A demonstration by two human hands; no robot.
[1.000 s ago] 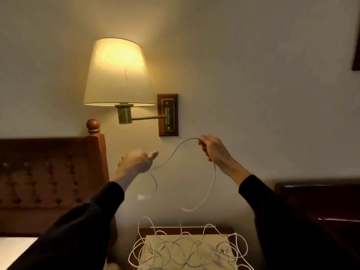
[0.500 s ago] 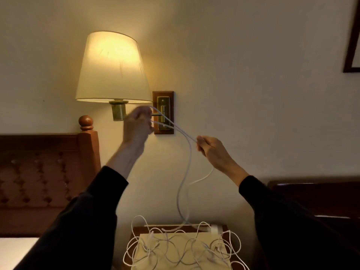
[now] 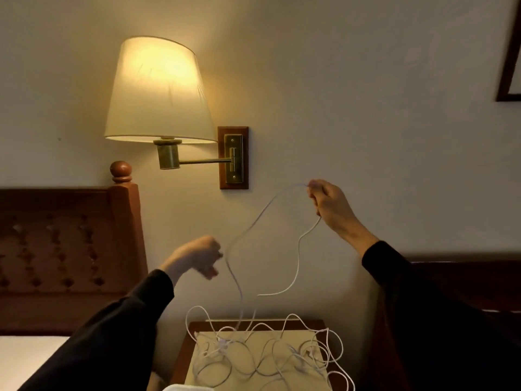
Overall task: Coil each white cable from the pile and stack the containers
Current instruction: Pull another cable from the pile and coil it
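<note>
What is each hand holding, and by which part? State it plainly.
The right hand pinches a white cable at the top of a loop. The left hand is blurred, curled beside that cable's lower run; whether it grips cannot be told.

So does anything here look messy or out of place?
Yes: the pile of white cables sprawls tangled over the nightstand, loops hanging past its edges. The right hand holds one cable up. The lampshade sits tilted.
</note>
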